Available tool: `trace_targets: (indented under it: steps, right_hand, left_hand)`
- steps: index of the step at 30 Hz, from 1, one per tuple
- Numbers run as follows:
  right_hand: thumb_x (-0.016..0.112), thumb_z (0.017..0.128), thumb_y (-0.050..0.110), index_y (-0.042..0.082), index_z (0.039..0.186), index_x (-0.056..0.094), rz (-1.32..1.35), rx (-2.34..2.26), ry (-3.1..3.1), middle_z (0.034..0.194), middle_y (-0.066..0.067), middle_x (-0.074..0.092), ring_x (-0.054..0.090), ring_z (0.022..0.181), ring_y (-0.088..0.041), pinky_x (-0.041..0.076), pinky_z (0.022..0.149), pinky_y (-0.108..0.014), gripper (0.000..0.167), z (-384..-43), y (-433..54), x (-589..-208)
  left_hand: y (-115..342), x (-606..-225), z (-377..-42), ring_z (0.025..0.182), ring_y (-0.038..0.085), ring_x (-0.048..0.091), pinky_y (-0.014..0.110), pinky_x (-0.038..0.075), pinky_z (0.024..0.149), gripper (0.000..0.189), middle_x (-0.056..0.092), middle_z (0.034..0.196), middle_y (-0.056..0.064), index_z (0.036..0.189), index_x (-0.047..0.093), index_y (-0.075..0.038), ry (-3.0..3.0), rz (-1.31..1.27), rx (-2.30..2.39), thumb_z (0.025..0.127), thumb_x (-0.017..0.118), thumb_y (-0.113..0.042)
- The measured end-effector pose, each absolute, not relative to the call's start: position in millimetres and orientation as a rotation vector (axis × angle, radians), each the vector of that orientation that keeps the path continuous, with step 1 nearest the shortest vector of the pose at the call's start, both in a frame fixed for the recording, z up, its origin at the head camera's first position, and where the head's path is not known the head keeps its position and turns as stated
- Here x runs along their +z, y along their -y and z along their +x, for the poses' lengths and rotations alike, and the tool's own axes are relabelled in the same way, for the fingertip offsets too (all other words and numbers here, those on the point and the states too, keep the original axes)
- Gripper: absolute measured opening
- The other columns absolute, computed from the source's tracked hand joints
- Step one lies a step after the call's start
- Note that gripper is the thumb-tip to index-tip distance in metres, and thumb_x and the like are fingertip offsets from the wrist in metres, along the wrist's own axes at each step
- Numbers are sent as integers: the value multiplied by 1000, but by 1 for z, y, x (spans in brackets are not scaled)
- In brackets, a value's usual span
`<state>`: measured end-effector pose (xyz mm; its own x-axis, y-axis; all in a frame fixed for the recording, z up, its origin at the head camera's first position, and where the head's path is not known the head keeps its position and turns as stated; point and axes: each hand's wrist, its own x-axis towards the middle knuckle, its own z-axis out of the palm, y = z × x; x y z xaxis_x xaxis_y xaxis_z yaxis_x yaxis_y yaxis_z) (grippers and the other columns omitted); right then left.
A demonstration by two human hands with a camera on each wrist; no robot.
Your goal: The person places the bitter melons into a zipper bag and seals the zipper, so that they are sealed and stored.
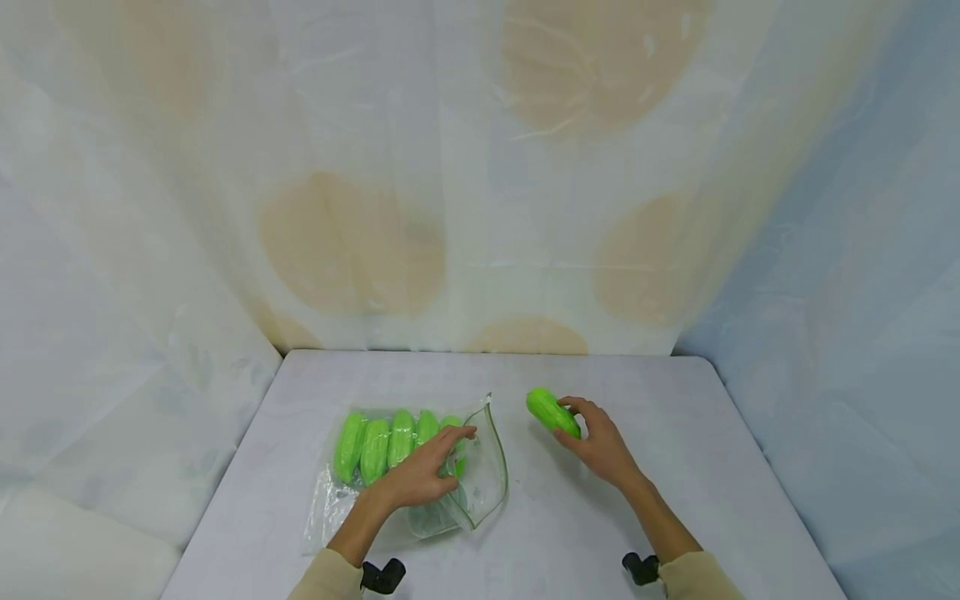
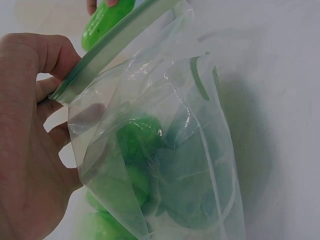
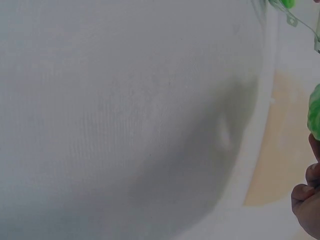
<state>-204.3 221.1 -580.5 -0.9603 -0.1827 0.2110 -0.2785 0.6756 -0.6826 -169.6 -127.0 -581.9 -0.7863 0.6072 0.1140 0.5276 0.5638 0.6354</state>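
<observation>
A clear zip bag [image 1: 487,483] lies on the table with several bright green cucumbers [image 1: 375,451] side by side in it. Its mouth, edged by a green zip strip [image 2: 95,62], gapes to the right. My left hand [image 1: 420,475] holds the bag at this mouth; in the left wrist view the fingers bend against the strip and the bag's edge. To the right of the bag, my right hand [image 1: 600,442] grips another cucumber [image 1: 552,410] above the table, its far end tilted left. The right wrist view catches only part of this hand [image 3: 310,200] and cucumber [image 3: 314,112].
The white table [image 1: 675,467] has rounded far corners. A patterned plastic sheet [image 1: 480,208] hangs behind it, and pale sheets [image 1: 847,333] hang along both sides. Each wrist carries a black camera mount [image 1: 383,576] near the sleeve.
</observation>
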Motion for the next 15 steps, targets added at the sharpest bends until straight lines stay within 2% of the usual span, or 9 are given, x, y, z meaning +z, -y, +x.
trace_targets:
  steps: [15]
  right_hand:
    - [76,88,39,24,134,58,492,1214,2717,118,1,62,56,109,-19,44,91,-46,52,-193,-207,-584]
  left_hand:
    - [128,-580,-169,137,21,47,46,46,104,85,43,151,-2,158,28,-24,-2676,1001,1045,82,62,-7]
